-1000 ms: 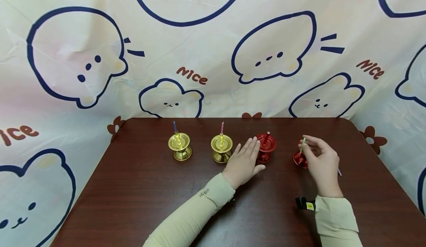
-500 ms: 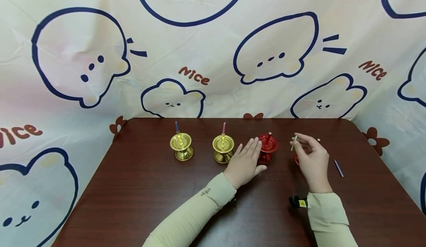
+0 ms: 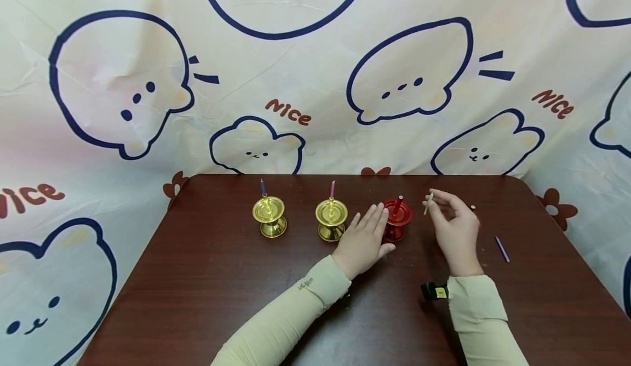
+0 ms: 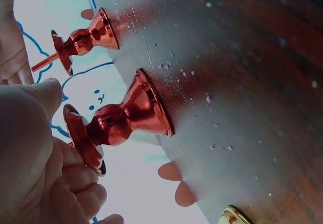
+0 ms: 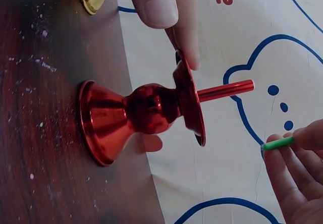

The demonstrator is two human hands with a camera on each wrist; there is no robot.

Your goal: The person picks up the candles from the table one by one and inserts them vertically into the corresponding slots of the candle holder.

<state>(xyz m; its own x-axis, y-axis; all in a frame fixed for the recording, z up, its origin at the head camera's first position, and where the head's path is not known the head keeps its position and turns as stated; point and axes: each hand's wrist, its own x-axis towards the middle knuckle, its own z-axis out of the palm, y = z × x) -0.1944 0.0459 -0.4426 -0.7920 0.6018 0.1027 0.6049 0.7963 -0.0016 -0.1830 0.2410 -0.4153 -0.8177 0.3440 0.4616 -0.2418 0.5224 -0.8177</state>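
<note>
Pinched between thumb and fingers of my right hand is a short green candle. It hangs tilted in the air, to the right of a red candle holder. That holder stands upright, its red centre tube sticking up with no candle visible in it. My left hand, fingers straight, touches the left rim of the holder's dish. A second red candle holder is mostly hidden behind my right hand in the head view; the left wrist view shows it upright.
Two gold candle holders stand to the left, bearing a blue candle and a pink candle. A purple candle lies on the brown table at right. Crumbs dot the tabletop.
My right hand has lifted the green candle from the right red holder and carried it left towards the other red one. My left hand has stayed in place.
</note>
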